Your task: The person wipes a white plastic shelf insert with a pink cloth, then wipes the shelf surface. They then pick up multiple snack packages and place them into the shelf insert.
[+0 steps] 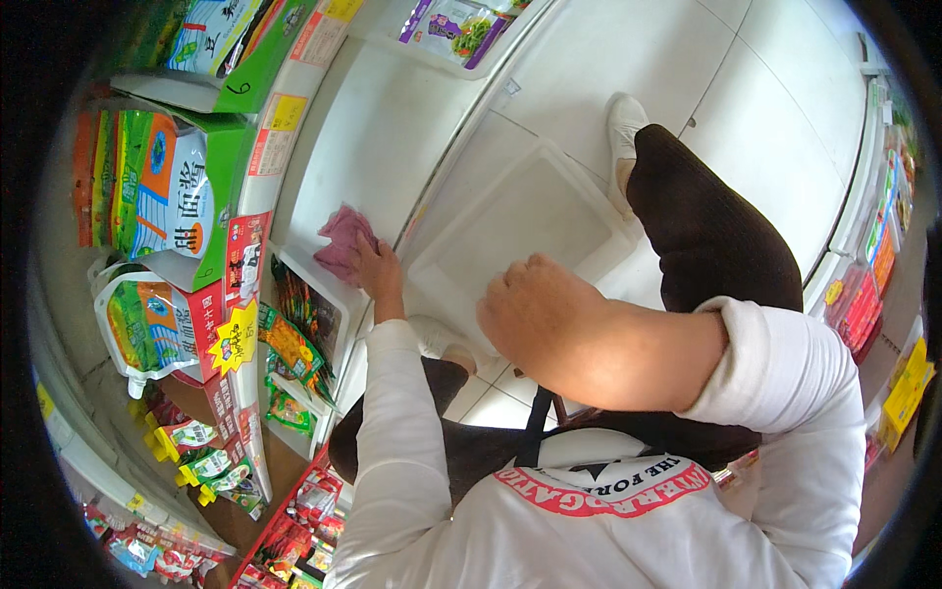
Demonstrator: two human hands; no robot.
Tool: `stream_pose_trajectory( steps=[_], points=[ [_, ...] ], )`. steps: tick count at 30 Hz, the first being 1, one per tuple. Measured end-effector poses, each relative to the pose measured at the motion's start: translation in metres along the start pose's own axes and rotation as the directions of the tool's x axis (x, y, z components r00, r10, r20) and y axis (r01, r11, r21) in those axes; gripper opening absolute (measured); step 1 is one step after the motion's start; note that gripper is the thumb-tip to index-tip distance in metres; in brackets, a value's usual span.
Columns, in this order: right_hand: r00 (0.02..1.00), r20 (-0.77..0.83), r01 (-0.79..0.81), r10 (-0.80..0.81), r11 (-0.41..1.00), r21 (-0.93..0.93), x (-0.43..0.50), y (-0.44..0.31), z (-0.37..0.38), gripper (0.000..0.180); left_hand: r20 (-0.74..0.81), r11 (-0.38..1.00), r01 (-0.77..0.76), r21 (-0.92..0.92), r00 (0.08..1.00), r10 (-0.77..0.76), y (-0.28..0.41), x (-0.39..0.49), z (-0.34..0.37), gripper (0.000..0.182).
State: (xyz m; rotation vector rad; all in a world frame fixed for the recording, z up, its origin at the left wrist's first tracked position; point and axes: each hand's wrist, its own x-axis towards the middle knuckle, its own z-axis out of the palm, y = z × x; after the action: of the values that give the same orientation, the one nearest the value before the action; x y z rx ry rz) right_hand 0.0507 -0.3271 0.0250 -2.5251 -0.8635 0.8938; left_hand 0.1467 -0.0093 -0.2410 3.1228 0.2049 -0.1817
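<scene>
My left hand (380, 274) presses a crumpled purple-pink cloth (344, 239) onto the white bottom shelf (368, 125). The cloth is bunched ahead of the fingers, just beyond a white tray (298, 258) of packaged food. My right hand (541, 305) is curled into a loose fist in the air, its back towards me. No object shows in it, though its palm is hidden. Below and beyond it, a translucent white plastic bin (434, 259) rests on the floor between my feet.
Sauce pouches (188, 195) stand in green cartons on the upper shelf at left, above price labels (283, 114). A tray with a purple-edged food packet (452, 33) lies farther along the bottom shelf. Red packets (320, 489) fill a rack near my left side. More stocked shelves (857, 309) line the right.
</scene>
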Motion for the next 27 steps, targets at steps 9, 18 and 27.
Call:
stream_pose_trajectory(
  steps=[9,18,27],
  points=[
    [0.998,-0.047,-0.049,0.047,0.999,-0.025,0.009,0.009,0.005,0.025,-0.083,0.919,-0.395,0.018,0.915,0.395,0.102,-0.015,0.001,0.051],
    [0.996,-0.061,-0.063,0.063,0.998,-0.002,0.008,0.012,-0.001,0.028,-0.089,0.902,-0.4,0.161,0.905,0.417,-0.024,0.021,0.004,0.047],
    [0.999,0.038,0.028,-0.027,0.999,-0.041,0.007,0.002,0.007,0.041,0.076,0.926,-0.377,-0.024,0.923,0.378,0.107,0.05,0.011,0.054]
  ],
)
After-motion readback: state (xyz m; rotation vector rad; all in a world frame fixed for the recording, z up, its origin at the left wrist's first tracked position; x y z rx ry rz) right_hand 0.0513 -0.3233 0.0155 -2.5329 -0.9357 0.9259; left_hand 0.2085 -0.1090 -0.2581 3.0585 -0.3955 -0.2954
